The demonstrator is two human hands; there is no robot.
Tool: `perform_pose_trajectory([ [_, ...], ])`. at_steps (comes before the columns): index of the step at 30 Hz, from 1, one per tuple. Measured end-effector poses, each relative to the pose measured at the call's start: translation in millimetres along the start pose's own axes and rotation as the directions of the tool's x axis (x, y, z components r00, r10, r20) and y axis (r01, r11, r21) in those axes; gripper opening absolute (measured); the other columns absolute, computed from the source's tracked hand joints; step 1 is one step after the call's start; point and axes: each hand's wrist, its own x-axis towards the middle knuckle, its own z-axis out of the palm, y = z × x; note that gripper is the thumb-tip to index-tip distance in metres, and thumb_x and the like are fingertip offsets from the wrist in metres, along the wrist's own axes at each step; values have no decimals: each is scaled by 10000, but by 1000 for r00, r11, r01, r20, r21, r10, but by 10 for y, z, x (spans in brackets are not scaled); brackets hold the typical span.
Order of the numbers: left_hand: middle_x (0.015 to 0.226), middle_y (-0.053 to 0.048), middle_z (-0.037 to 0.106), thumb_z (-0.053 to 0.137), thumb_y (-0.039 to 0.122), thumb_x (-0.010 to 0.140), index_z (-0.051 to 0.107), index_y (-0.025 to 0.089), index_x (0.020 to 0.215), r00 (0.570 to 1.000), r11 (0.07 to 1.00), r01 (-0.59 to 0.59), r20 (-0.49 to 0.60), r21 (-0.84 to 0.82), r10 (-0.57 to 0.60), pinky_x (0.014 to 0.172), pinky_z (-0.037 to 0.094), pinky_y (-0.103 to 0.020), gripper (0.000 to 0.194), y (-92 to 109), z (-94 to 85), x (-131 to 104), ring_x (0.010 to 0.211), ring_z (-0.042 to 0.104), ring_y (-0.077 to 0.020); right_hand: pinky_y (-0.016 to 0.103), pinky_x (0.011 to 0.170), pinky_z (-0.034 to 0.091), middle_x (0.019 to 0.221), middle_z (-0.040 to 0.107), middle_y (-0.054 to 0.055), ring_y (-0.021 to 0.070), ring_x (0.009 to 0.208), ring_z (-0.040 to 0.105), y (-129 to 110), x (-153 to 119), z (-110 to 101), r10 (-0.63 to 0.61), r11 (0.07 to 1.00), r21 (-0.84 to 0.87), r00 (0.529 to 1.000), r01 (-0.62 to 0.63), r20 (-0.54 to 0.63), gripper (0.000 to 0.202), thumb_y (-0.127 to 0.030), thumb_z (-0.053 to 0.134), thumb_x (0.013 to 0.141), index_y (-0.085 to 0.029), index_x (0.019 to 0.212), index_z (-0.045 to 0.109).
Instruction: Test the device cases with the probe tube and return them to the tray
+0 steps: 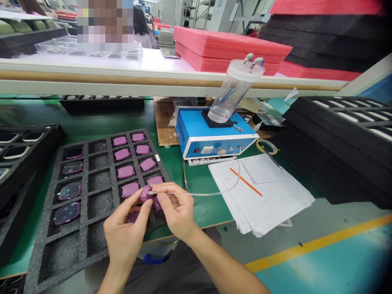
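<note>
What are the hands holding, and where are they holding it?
The left hand holds a purple case by its edge; the right hand pinches the clear tube near its tip.

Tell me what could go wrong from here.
The purple case pinched in the left hand could slip onto those in the foam tray.
The clear tube at the right hand crosses the papers and might drag them.
The tray overhangs the table's near edge, so pressing there may tip it.
</note>
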Motion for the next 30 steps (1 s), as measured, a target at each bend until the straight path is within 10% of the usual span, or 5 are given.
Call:
perform_pose_trajectory([
  [30, 1009, -63, 838, 822, 306, 828, 834, 198, 1131, 999, 1000, 24, 45, -4, -24, 728, 637, -274, 322, 6, 14, -46, 728, 765, -177, 323, 850, 651, 965, 801, 60, 193, 944, 784, -38, -37, -20, -7, 1000, -20, 1000, 6, -14, 126, -218, 654, 979, -234, 973, 779],
])
